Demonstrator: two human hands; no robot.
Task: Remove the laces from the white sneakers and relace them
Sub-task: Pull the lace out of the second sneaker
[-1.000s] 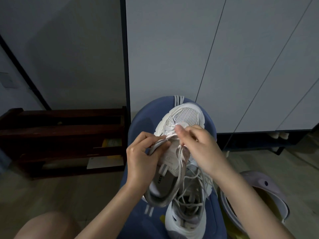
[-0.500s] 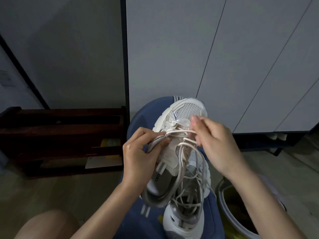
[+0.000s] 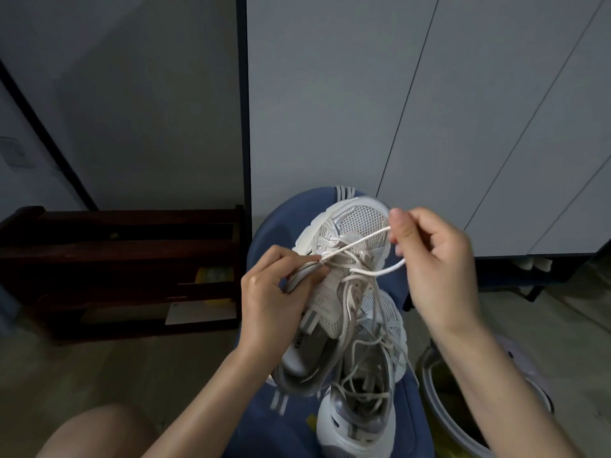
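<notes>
Pulling lace (image 3: 360, 242) out: right hand (image 3: 436, 266) has moved right since a second ago, drawing a longer loop free, so unlacing is progressing. Left hand (image 3: 274, 292) pinches the eyelet edge of the upper sneaker (image 3: 344, 259), which sits on a blue seat (image 3: 264, 239), toe pointing away, long axis near-vertical in view. Second sneaker (image 3: 360, 411) lies below.

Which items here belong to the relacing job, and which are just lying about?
In the job: upper sneaker, its lace, lower sneaker, left hand, right hand.
Lying about: dark wooden rack, bin, blue cushion.
</notes>
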